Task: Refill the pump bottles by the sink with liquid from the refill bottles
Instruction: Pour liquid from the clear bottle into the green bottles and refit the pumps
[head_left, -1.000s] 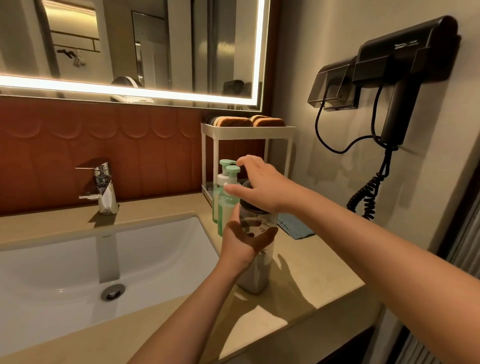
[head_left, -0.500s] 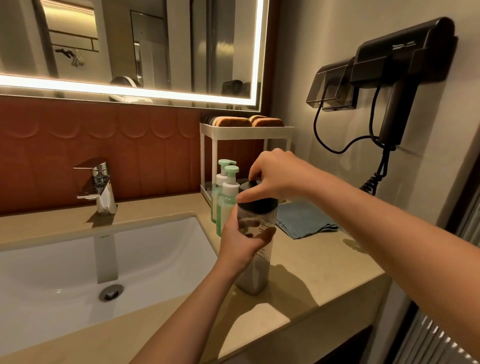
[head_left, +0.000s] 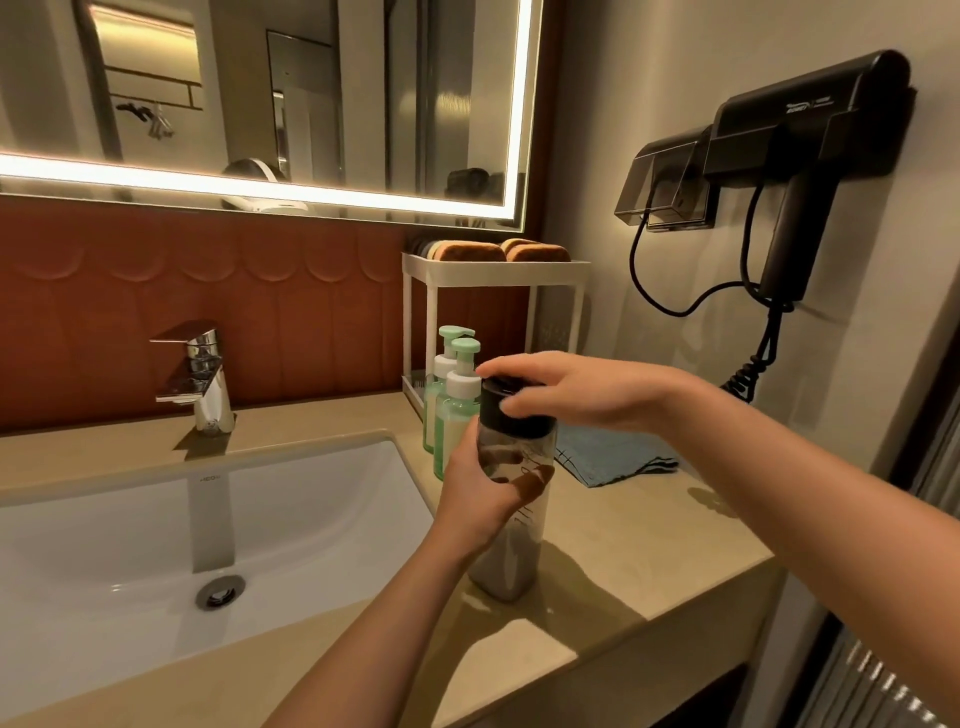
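Shows the refill bottle (head_left: 515, 564) upright on the counter (head_left: 639, 551), right of the sink (head_left: 322, 519), long axis vertical. Gripped round the clear body by the left hand (head_left: 475, 493), fingers curled. Topped by a black cap (head_left: 506, 413), clasped from above and the right by the right hand (head_left: 576, 397). Probably calls for twisting about that vertical axis. Just behind, at far left: two green pump bottles (head_left: 453, 415), pumps on.

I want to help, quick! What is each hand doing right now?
Left hand: holding the clear bottle around its middle.
Right hand: fingers curled around the bottle's black cap.
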